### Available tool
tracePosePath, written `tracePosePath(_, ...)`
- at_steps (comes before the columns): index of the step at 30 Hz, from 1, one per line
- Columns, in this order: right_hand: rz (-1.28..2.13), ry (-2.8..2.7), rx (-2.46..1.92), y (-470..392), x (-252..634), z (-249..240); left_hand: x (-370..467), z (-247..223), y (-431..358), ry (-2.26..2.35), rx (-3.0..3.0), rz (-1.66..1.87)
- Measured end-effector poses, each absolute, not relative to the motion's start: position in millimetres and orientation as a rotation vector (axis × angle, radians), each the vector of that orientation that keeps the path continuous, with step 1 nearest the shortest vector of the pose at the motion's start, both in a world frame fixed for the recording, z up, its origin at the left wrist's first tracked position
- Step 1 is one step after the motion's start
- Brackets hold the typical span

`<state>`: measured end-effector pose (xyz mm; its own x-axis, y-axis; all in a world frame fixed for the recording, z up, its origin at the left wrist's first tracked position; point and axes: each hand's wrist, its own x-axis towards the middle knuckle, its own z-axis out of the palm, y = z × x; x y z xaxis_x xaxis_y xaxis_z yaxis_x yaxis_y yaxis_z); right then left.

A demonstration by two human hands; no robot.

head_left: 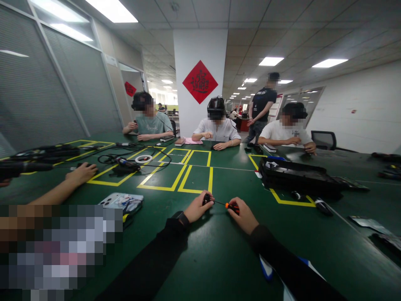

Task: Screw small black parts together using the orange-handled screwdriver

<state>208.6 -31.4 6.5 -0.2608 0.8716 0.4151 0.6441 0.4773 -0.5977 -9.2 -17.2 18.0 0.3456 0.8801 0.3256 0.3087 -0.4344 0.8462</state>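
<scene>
Near the middle of the green table (196,261), my left hand (194,208) is closed around a small dark object (206,198) whose kind I cannot make out. My right hand (246,217) grips the orange-and-black handle of a screwdriver (232,207). Its thin shaft points left toward the dark object; whether the tip touches it is too small to tell. Both hands are held close together, a short gap apart, with the shaft spanning it. My fingers partly hide the handle and the dark object.
Left of my hands lies a phone-like item (120,200), near a co-worker's hand (82,173). Black cables (125,163) and a white ring (144,159) sit farther back. A long black tray (296,173) stands right. Yellow tape (210,179) marks the table; several people sit opposite.
</scene>
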Motion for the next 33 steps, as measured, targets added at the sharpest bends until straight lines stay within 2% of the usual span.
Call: tracePosePath(33,0.394,-2.026,-1.220,-32.9,209.5,10.3,-9.8,17.4,-16.2,1.031,1.925,1.058)
